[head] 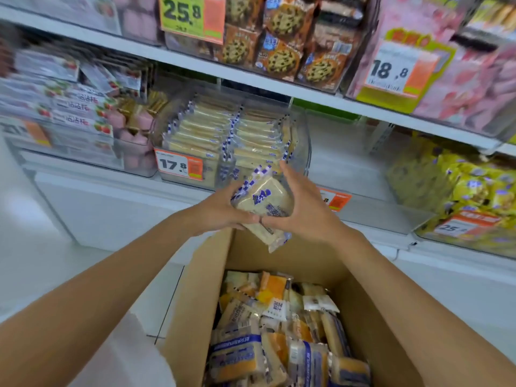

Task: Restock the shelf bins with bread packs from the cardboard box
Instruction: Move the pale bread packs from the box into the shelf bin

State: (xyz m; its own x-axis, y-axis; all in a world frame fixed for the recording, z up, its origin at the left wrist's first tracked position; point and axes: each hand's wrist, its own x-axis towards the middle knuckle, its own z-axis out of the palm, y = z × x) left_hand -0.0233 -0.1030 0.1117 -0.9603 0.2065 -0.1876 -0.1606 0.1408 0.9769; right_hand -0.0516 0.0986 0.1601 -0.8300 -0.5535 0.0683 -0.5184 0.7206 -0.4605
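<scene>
Both left hand (pixel 220 212) and right hand (pixel 305 212) grip one bread pack (pixel 264 201), long axis slanting up toward the bin (pixel 306 148) just ahead.

Top shelf: chocolate-chip cookie packs (pixel 282 51), green 25.8 price tag (pixel 181 12) left of them, pink packs (pixel 474 88) right, 18.8 price tag (pixel 391 72) in front. Below: strawberry-print packs (pixel 78 107) far left, blurred; orange 17.8 price tag (pixel 177 164); yellow packs (pixel 474 188) far right.
</scene>
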